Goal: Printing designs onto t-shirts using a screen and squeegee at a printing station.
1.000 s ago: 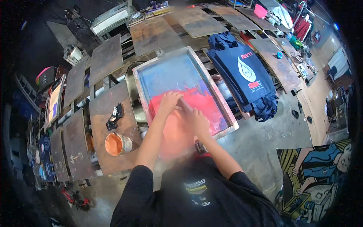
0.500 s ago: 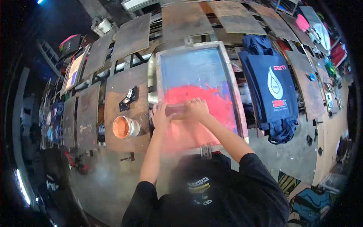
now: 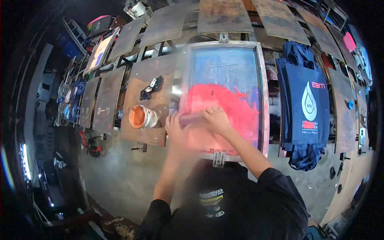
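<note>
Squeegee (image 3: 192,119) slid leftward, left hand (image 3: 173,124) and right hand (image 3: 217,119) seemingly curled round it, near a white-and-pink-lettered bag (image 3: 295,116).

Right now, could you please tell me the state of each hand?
Left hand: closed, holding the squeegee.
Right hand: closed, holding its other end.
</note>
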A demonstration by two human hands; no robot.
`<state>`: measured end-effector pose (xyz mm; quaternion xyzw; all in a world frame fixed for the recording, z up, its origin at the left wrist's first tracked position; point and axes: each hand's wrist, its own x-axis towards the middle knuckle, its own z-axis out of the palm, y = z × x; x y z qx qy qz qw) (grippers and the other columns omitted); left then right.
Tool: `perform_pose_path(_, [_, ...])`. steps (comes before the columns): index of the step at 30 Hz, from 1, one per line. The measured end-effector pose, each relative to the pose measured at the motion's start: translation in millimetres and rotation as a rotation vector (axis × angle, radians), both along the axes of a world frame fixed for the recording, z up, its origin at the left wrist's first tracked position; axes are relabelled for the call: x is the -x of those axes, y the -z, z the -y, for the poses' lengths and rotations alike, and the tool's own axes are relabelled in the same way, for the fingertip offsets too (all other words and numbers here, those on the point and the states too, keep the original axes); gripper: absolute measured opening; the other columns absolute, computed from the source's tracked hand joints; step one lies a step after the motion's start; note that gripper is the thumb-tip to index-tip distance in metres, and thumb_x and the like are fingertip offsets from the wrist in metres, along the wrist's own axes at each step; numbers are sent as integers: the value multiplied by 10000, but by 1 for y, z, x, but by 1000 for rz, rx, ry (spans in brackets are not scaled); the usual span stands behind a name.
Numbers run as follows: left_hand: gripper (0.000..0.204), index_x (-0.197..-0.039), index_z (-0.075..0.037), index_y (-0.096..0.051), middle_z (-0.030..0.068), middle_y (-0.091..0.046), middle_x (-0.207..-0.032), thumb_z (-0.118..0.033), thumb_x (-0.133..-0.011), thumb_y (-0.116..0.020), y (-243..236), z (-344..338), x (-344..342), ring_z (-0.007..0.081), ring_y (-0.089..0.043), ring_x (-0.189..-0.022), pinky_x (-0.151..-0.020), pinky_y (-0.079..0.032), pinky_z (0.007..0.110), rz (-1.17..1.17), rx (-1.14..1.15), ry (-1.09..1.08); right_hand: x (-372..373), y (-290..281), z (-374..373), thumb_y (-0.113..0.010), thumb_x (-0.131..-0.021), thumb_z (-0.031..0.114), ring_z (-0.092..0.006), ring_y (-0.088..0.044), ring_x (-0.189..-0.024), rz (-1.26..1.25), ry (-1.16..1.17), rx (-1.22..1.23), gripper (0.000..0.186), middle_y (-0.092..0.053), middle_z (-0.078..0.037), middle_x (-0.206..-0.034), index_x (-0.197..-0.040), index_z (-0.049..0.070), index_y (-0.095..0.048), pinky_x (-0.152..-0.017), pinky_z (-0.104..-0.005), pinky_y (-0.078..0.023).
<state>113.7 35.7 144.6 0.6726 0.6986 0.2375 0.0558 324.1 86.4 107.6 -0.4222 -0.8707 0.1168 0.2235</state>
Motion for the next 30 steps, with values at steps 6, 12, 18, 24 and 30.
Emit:
perform_pose_path(6, [714,-1285,-87,-585,69,-539,-1391,-294,-660,-862,-28,-68,-33,349,-405,-1344,-1098,-324,502,-220,-47,454,-28,-6,40,-788,-712,347,-255,-595,-951,-147,482,-5,529,-592,-56,-966,-1164,150,-596,-770,-414,-478])
perform_pose_path(12, [754,-1303,-163,-591,-12,-563,-1389,-400,-633,-846,-24,-131,-77,291,-403,-1367,-1098,-321,529,-424,-16,737,-38,4,47,-785,-730,357,-275,-610,-983,-214,785,44,519,-605,-83,-995,-1136,106,-580,-745,-434,-518])
perform_pose_path(18, [797,-1331,-160,-572,14,-559,-1400,-428,-633,-845,4,-143,-54,305,-415,-1358,-1120,-318,503,-436,90,684,-18,12,17,-796,-720,335,-268,-633,-948,-32,852,122,485,-620,-83,-996,-1083,97,-580,-714,-438,-543])
perform_pose_path(24, [720,-1308,-127,-583,67,-555,-1390,-369,-679,-839,23,-109,-2,311,-446,-1319,-1119,-318,490,-153,1,467,-1,-1,0,-788,-710,319,-253,-623,-976,43,576,56,453,-633,-75,-989,-1070,115,-605,-734,-434,-528])
perform_pose_path(30, [678,-1258,-85,-583,107,-588,-1287,-353,-691,-842,31,-39,12,336,-458,-1284,-1067,-357,496,31,-24,115,9,-2,-38,-815,-646,299,-269,-628,-1007,115,188,87,443,-652,-80,-1006,-1018,142,-633,-781,-482,-517])
